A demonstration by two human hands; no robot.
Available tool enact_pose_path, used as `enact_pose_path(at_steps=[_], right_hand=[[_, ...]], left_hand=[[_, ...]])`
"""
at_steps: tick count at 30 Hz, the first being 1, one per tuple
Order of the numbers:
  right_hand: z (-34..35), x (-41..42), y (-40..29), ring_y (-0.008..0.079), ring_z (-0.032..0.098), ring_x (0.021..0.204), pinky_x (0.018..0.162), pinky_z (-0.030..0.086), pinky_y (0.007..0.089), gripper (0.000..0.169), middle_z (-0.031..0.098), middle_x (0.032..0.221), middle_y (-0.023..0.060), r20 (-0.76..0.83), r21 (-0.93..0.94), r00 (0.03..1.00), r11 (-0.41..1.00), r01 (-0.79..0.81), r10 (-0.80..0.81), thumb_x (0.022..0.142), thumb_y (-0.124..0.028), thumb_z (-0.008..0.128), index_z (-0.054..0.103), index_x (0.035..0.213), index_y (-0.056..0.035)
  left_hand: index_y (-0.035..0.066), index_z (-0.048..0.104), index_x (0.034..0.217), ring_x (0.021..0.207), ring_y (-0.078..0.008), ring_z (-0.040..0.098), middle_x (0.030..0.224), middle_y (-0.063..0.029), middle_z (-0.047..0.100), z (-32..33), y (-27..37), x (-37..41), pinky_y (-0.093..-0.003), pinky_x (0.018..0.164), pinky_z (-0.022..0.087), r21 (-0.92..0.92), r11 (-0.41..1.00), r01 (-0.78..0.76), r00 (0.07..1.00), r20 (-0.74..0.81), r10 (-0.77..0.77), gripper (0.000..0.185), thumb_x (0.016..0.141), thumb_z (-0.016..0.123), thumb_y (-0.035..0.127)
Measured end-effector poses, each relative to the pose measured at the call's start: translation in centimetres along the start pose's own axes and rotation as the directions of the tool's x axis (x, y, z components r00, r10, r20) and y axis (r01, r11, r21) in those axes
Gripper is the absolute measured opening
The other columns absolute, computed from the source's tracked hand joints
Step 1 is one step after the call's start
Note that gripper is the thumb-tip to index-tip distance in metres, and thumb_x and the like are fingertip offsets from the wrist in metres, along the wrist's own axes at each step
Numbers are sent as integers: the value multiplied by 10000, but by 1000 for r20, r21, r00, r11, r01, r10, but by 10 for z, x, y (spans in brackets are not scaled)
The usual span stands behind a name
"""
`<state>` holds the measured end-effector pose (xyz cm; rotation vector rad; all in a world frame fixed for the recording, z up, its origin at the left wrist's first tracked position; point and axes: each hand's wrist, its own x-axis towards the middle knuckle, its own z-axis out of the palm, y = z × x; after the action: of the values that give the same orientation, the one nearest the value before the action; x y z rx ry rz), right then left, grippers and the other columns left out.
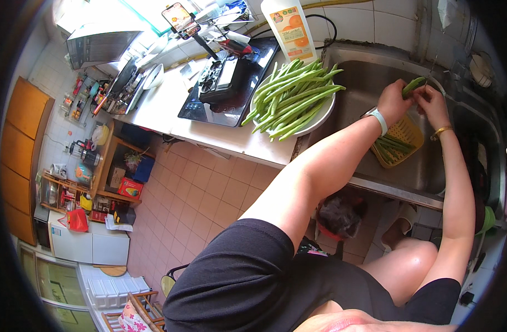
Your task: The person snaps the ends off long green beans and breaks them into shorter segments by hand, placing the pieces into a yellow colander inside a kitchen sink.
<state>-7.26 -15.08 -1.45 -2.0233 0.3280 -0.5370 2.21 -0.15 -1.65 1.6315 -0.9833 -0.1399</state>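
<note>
Over the steel sink [357, 83], my left hand [391, 101], with a pale wristband, grips green beans [414, 85] whose tips stick up past the fingers. My right hand [431, 103], with a gold bracelet, meets it there, its fingertips pinched at the lower end of the beans; the exact contact is partly hidden. Below both hands, a yellow perforated basket [413, 135] in the sink holds several cut beans [390, 149]. Left of the sink, a white bowl [326, 118] on the counter is heaped with long whole green beans [295, 97].
A large bottle [291, 31] with an orange label stands behind the bowl. Further left are a black induction cooktop [220, 114] with a black device [224, 79] on it and a phone [181, 18] on a stand. A lined bin [340, 216] sits below the sink's front edge [398, 193].
</note>
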Motion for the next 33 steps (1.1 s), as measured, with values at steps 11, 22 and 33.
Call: enact_pose_path(at_steps=[11, 22, 33], right_hand=[[0, 6, -1, 49, 498, 584, 522, 419, 227, 149, 561, 704, -35, -246, 9, 966, 997, 81, -76, 934, -194, 626, 605, 869, -62], [-1, 4, -8, 44, 497, 586, 537, 421, 213, 202, 555, 708, -49, -184, 144, 982, 987, 76, -49, 939, -276, 628, 638, 949, -75], [-8, 5, -2, 47, 517, 615, 579, 442, 210, 178, 570, 750, -43, -83, 192, 996, 981, -19, 35, 945, -240, 616, 615, 919, -64]], left_hand=[[-39, 605, 925, 779, -309, 644, 820, -201, 643, 0, -5, -1, -373, 720, 492, -26, 1000, 4, 998, 69, -2, 251, 758, 724, 104], [-29, 626, 1006, 777, -188, 624, 853, -159, 670, 11, -16, 3, -352, 737, 490, -225, 974, -40, 992, 110, 66, 184, 834, 626, 38], [-9, 625, 976, 695, -124, 555, 816, -63, 674, 16, -24, 2, -297, 648, 467, -250, 968, 25, 971, 238, 36, 120, 921, 546, 62]])
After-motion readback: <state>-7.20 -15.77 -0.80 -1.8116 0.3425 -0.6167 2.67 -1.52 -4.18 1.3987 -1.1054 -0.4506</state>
